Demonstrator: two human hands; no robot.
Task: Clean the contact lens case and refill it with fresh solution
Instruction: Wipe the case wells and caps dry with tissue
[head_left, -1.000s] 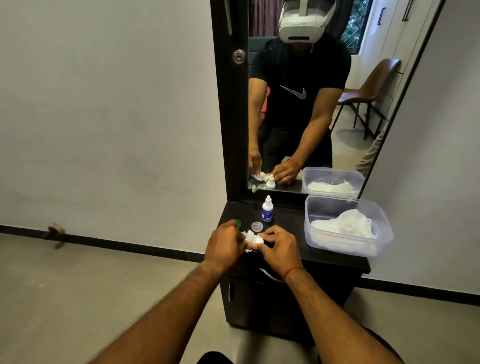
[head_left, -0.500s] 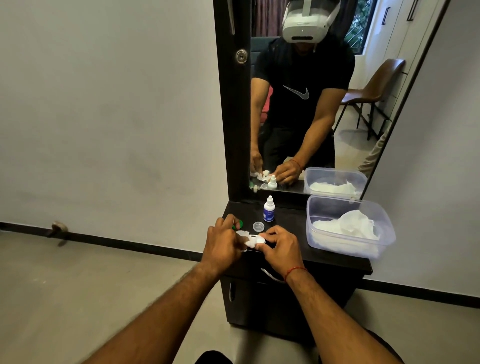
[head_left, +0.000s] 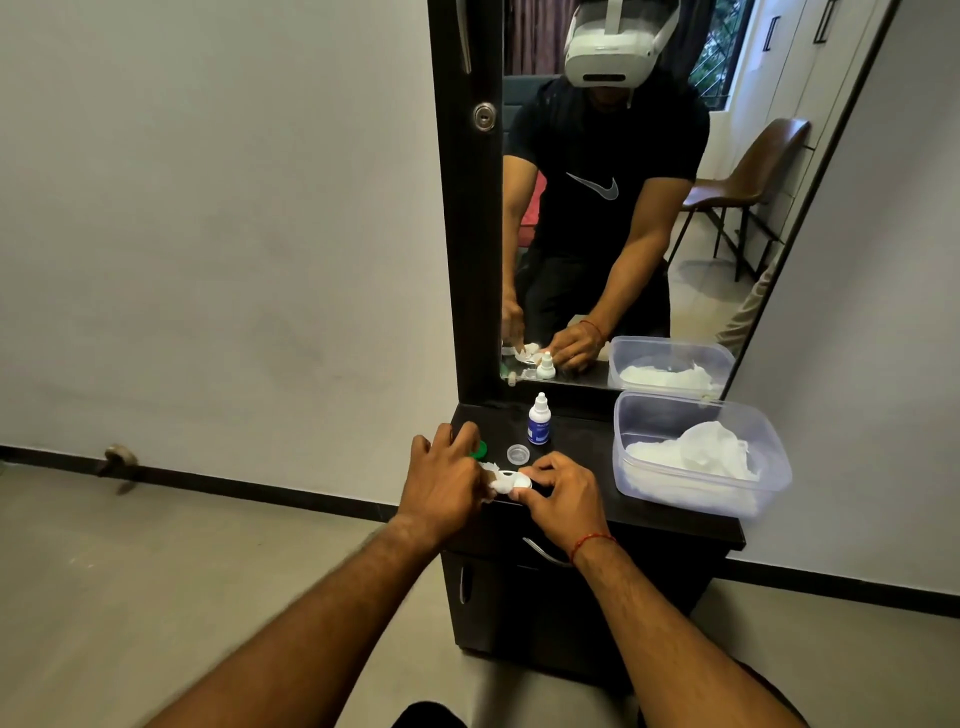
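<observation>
the person is standing at a small black dresser (head_left: 675, 525) with a tall mirror (head_left: 623, 208), both forearms reaching out over its front edge. the left hand (head_left: 441, 480) is curled over a bit of white tissue (head_left: 493, 486), fingers bunched and pressing it against the contact lens case (head_left: 514, 479). the right hand (head_left: 558, 499) is pinching the other side of that white case between thumb and fingertips, holding it just above the front edge of the dresser top. a red thread (head_left: 592, 543) is circling the right wrist.

just behind the left knuckles a green cap (head_left: 479, 450) is peeking out on the dresser top, mostly hidden. beside it a clear round cap (head_left: 518, 454) is lying flat, apart from the case. behind that, the small solution bottle (head_left: 539, 420) is standing upright with its white nozzle on, near the mirror's base. to the right a clear plastic tub (head_left: 701, 499) is sitting on the dresser with crumpled white tissues (head_left: 701, 449) inside it. the mirror is showing the same hands from the far side.
</observation>
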